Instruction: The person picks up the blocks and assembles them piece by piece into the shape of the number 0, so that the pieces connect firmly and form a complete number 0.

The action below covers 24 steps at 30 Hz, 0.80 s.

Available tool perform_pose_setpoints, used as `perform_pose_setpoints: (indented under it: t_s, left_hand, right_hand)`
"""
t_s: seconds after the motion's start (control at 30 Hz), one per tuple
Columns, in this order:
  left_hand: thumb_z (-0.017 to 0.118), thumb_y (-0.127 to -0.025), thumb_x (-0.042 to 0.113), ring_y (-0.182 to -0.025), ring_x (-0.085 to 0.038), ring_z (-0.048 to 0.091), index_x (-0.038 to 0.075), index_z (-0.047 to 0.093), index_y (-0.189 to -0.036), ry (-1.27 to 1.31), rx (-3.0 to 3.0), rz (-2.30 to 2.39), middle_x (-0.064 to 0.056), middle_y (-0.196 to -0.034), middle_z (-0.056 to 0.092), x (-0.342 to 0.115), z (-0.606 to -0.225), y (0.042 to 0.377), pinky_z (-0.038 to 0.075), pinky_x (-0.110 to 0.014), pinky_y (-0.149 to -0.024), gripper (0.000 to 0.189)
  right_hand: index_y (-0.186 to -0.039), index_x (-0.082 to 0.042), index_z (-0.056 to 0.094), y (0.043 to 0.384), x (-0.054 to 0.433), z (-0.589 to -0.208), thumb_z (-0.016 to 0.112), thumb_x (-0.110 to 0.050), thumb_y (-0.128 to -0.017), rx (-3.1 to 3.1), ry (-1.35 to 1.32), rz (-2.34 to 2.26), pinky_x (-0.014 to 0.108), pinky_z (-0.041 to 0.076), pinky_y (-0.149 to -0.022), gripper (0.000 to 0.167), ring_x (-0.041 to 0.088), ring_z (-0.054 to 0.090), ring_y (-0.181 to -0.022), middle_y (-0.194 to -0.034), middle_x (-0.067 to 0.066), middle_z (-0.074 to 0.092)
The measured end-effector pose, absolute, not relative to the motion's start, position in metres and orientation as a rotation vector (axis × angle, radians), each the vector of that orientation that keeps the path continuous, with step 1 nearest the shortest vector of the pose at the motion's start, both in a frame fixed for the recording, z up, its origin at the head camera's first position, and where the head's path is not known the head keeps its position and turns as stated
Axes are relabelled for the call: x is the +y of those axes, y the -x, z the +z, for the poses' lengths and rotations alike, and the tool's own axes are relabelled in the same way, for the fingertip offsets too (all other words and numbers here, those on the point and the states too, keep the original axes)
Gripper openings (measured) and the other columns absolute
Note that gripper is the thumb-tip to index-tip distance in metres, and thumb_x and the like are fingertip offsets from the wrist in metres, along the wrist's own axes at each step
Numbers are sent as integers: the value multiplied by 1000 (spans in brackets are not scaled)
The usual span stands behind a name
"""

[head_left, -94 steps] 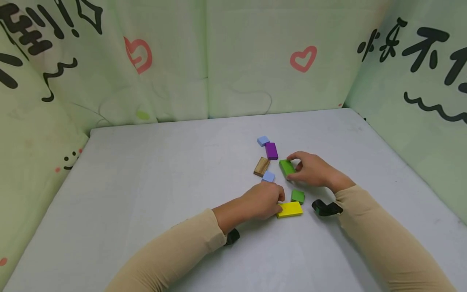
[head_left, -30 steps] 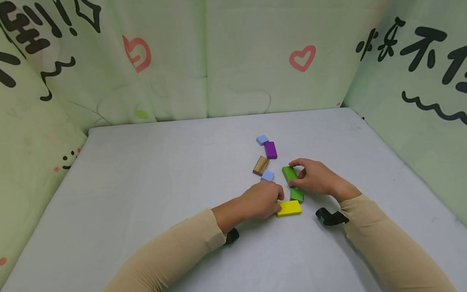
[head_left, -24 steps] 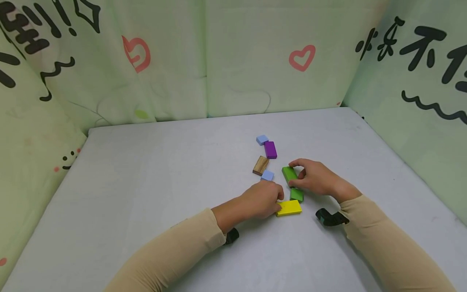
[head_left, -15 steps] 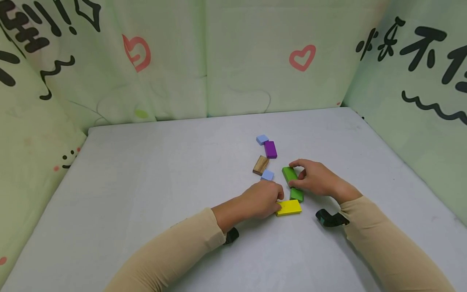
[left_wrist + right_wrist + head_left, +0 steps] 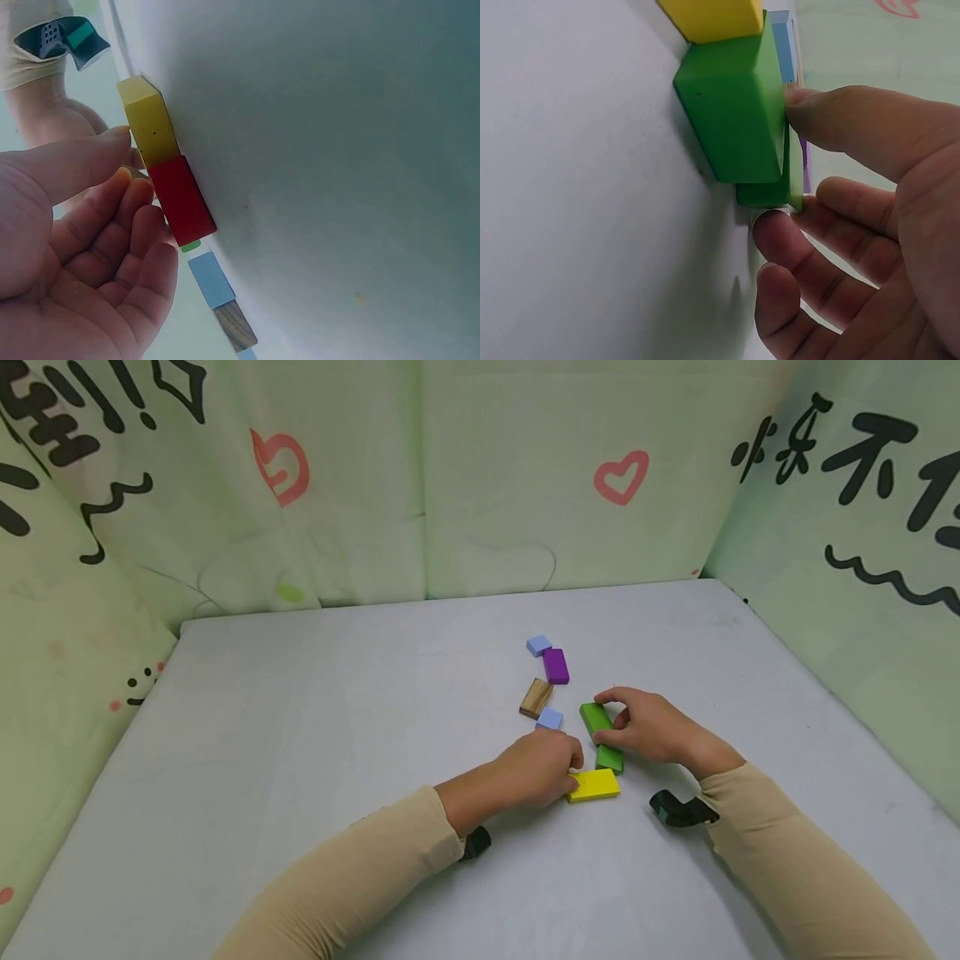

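In the head view my right hand (image 5: 651, 727) pinches a long green block (image 5: 596, 718) by its two ends with thumb and finger. That block's near end meets a shorter green block (image 5: 610, 758). My left hand (image 5: 536, 770) has its thumb and curled fingers at the left end of a yellow block (image 5: 596, 785), which lies just before the shorter green one. A red block (image 5: 184, 201), hidden under this hand in the head view, joins the yellow block in the left wrist view. In the right wrist view a thumb touches the green block's edge.
Beyond the left hand lie a light blue block (image 5: 550, 718) and a wood-grain block (image 5: 536, 698). Farther back are a purple block (image 5: 556, 666) and another light blue block (image 5: 538, 645). The white table (image 5: 337, 710) has green printed curtains (image 5: 480, 485) around it.
Since three seconds ago the right hand has drawn the long green block toward the wearer, up against the shorter green block. Over the last second both hands hold still.
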<state>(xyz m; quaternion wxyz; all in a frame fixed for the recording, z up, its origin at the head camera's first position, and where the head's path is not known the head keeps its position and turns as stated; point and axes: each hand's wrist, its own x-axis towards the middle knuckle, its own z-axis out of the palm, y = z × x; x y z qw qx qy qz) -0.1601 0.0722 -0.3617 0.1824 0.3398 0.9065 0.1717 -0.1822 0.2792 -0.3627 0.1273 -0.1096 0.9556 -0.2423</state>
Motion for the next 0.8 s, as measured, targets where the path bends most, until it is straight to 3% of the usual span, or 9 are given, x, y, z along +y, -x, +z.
perform_pose_setpoints:
  t_s: [0.8]
  left_hand:
    - [74,-93,20,-83,-8,56,10,71,-115,-960,2558,494,4,-102,68,72,-361,160,49,-16,-78,24]
  right_hand:
    - [-137,2,52,180,280,-365,74,-25,-91,2793,328,-723,38,48,-75,57,25,56,-88,-99,10,62]
